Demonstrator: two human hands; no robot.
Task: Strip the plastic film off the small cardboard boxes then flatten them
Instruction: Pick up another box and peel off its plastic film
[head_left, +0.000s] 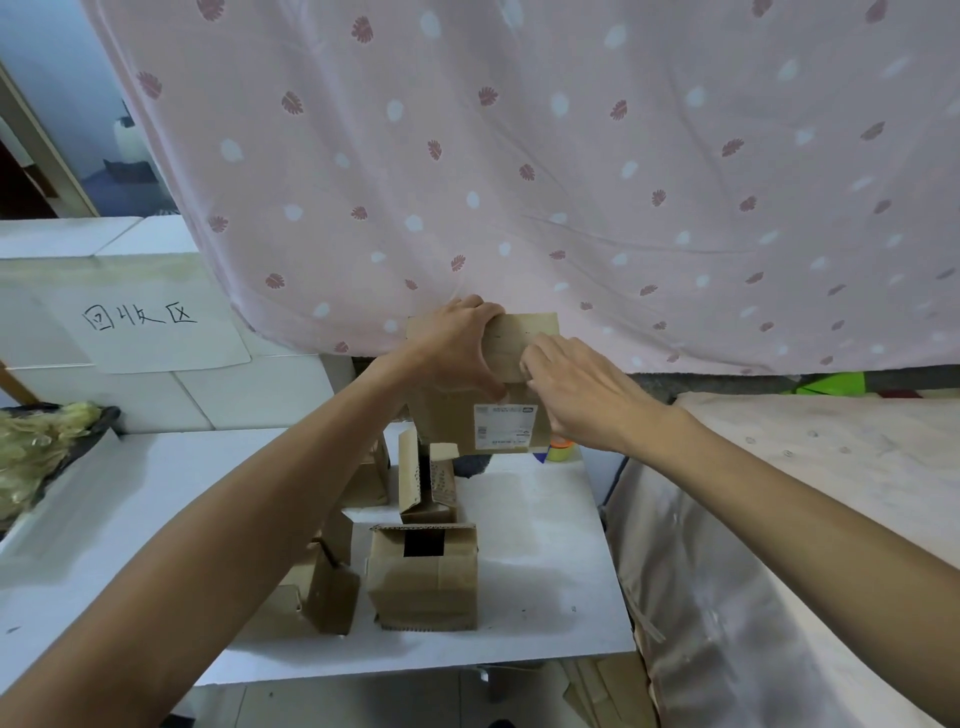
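I hold a brown cardboard box (524, 332) with a white shipping label up above the white table (540, 582), in front of the pink curtain. My left hand (457, 343) grips the box's upper left part, thumb on its front. My right hand (576, 384) has its fingertips on the front face near the middle, picking at the surface; whether they pinch film is hidden. Several other small brown boxes stand on the table below, the nearest one (423, 577) with a dark opening in its top.
A pink leaf-print curtain (571, 156) hangs behind. A paper sign with handwriting (145, 322) lies on the white ledge at left, beside a dark bag of pale scraps (36, 447). A tape roll (560, 450) peeks out under the held box. A cloth-covered surface (779, 493) fills the right.
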